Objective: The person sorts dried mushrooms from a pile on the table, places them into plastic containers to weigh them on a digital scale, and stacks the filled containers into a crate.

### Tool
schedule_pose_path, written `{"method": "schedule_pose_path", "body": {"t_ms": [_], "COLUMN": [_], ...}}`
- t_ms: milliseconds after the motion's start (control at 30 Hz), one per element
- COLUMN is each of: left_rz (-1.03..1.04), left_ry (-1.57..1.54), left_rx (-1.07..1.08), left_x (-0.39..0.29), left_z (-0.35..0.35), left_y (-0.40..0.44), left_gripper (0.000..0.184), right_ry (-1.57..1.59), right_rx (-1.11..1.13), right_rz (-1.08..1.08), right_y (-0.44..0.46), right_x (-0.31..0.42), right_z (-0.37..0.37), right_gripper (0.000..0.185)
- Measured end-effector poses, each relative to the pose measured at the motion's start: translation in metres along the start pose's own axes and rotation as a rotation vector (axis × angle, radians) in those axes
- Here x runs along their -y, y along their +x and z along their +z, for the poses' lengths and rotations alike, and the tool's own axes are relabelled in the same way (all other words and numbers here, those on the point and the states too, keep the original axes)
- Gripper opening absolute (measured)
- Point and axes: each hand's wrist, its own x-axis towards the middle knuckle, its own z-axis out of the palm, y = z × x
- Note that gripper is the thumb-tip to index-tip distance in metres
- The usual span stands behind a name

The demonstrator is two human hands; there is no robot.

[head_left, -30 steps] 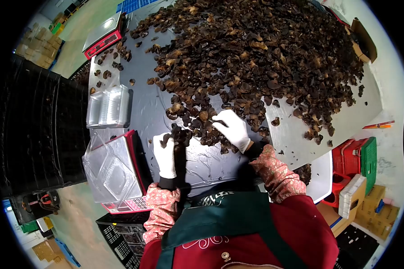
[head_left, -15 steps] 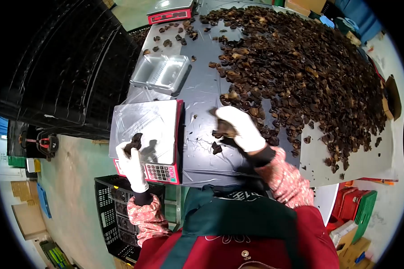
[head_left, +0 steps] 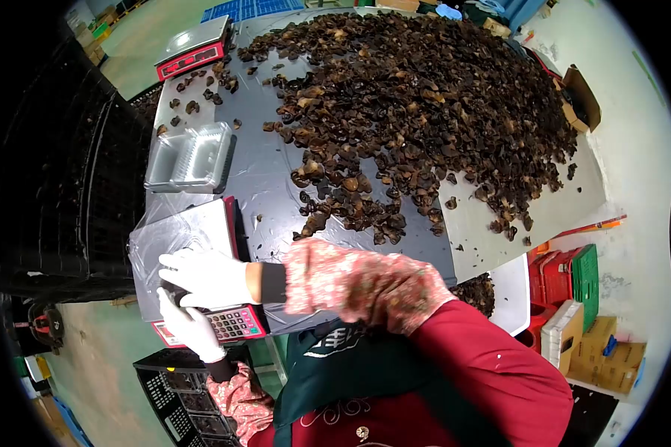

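Observation:
Both my hands wear white gloves and meet over the metal plate (head_left: 197,223) of a red-sided scale (head_left: 250,322). My right hand (head_left: 210,279) reaches across from the right, its fingers bent over dark wood ear mushroom (head_left: 173,290). Just below it, my left hand (head_left: 190,328) closes on the same dark bunch from the near side. Most of that bunch is hidden between the gloves. Clear film wrinkles over the plate. Beyond the scale lies a clear plastic tray (head_left: 190,158). A large spread of wood ear mushrooms (head_left: 425,97) covers the table's far and right parts.
A second red scale (head_left: 194,48) stands at the far left corner, with loose mushroom pieces near it. Black stacked crates (head_left: 67,186) rise on the left. A black crate (head_left: 194,395) sits below the table's front edge. Red and green bins (head_left: 566,287) and cardboard boxes (head_left: 608,354) stand right.
My right hand has moved left from the table beside the mushroom spread to my left hand over the scale. The view has shifted, and pieces near the front of the table are now covered or gone.

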Motion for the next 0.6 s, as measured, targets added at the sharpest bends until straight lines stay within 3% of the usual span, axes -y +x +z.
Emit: {"method": "schedule_pose_path", "body": {"t_ms": [33, 67, 133, 167, 200, 233, 300, 367, 433, 500, 600], "left_rz": [-0.001, -0.004, 0.063, 0.086, 0.128, 0.161, 0.254, 0.331, 0.411, 0.425, 0.497], "left_ry": [-0.032, 0.125, -0.089, -0.237, -0.393, -0.446, -0.638, -0.609, -0.366, -0.127, -0.042], "left_rx": [-0.044, -0.087, -0.167, -0.158, -0.122, -0.033, 0.224, 0.363, 0.441, 0.600, 0.601], "left_x": [-0.002, -0.003, -0.039, -0.062, -0.085, -0.107, -0.141, -0.161, -0.184, -0.199, -0.193], "left_z": [-0.001, -0.001, -0.005, -0.004, 0.004, 0.013, 0.049, 0.103, 0.139, 0.154, 0.169], "left_y": [0.002, 0.004, 0.007, 0.007, 0.006, 0.000, -0.011, -0.025, -0.027, -0.028, -0.037], "left_gripper": [0.053, 0.049, 0.039, 0.035, 0.031, 0.030, 0.026, 0.030, 0.041, 0.035, 0.025], "right_ry": [0.059, -0.005, -0.150, -0.301, -0.381, -0.599, -0.743, -0.699, -0.428, -0.415, -0.292], "right_rx": [-0.034, -0.095, -0.173, -0.305, -0.222, -0.308, -0.282, -0.165, -0.271, -0.347, -0.558], "right_rz": [-0.005, 0.061, 0.174, 0.202, 0.542, 0.672, 0.790, 0.748, 0.759, 0.708, 0.695], "right_y": [-0.012, -0.028, -0.063, -0.098, -0.127, -0.162, -0.218, -0.241, -0.248, -0.259, -0.281], "right_x": [0.000, -0.012, -0.037, -0.071, -0.091, -0.118, -0.166, -0.173, -0.165, -0.157, -0.149], "right_z": [-0.025, -0.040, -0.100, -0.114, -0.134, -0.135, -0.131, -0.125, -0.121, -0.119, -0.128], "right_gripper": [0.054, 0.047, 0.031, 0.034, 0.042, 0.050, 0.055, 0.049, 0.027, 0.019, 0.017]}}
